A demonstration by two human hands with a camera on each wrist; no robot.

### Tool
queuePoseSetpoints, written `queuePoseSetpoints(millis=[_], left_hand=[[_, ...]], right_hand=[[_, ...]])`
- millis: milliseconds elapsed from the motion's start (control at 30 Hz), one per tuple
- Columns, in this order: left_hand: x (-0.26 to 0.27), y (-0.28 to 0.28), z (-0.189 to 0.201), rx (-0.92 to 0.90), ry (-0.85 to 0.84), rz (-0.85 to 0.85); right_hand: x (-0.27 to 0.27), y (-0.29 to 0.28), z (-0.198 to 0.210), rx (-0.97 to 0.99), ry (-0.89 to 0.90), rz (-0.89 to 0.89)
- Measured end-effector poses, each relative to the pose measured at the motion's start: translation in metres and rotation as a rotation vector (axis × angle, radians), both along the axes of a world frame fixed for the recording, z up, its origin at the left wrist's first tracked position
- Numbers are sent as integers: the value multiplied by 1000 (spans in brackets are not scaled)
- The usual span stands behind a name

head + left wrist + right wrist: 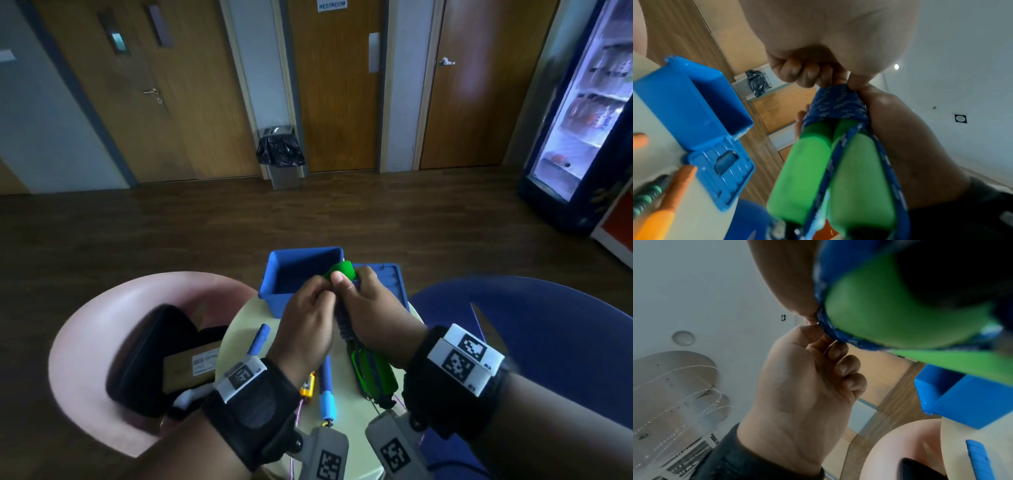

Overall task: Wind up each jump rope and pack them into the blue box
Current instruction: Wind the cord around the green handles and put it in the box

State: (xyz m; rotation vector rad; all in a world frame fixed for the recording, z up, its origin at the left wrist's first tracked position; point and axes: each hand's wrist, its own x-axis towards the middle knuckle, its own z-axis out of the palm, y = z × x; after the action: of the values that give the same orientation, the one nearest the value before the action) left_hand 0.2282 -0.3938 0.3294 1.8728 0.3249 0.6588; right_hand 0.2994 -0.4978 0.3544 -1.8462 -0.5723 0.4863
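A jump rope with two green handles (pixel 371 370) (pixel 803 170) (pixel 890 313) and a blue patterned cord (pixel 836 104) wound round them is held up over the table, just in front of the blue box (pixel 268 281) (pixel 680 104) (pixel 962 399). My right hand (pixel 349 281) grips the bundled handles. My left hand (pixel 322 284) (pixel 830 340) pinches the blue cord at the top of the winding. The box stands open, with its lid (pixel 394 277) (pixel 723 172) lying flat beside it. What lies inside the box is hidden by shadow.
On the small round table (pixel 246 318) lie a blue-handled rope (pixel 260 339), an orange handle (pixel 307 385) (pixel 680 183) and a thin purple cord (pixel 298 418). A pink chair (pixel 102 325) with a black case (pixel 150 356) stands left, a blue chair (pixel 548 325) right.
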Motion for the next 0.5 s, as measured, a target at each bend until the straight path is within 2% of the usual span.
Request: queuePoseSetpoints(millis=[67, 100, 167, 233, 300, 400, 500], left_hand=[[0, 25, -5, -11, 30, -61], [0, 41, -10, 38, 48, -67], [1, 74, -22, 182, 55, 6], [2, 105, -28, 196, 24, 81], [7, 134, -27, 143, 4, 12], [17, 180, -23, 179, 107, -160], [27, 229, -32, 236, 200, -88]], right_hand=[[3, 21, -7, 0, 58, 0], [3, 32, -10, -10, 92, 10], [4, 56, -20, -2, 172, 35], [5, 82, -29, 10, 238, 45], [4, 107, -31, -41, 225, 92], [2, 141, -33, -11, 294, 139], [3, 165, -42, 1, 415, 199]])
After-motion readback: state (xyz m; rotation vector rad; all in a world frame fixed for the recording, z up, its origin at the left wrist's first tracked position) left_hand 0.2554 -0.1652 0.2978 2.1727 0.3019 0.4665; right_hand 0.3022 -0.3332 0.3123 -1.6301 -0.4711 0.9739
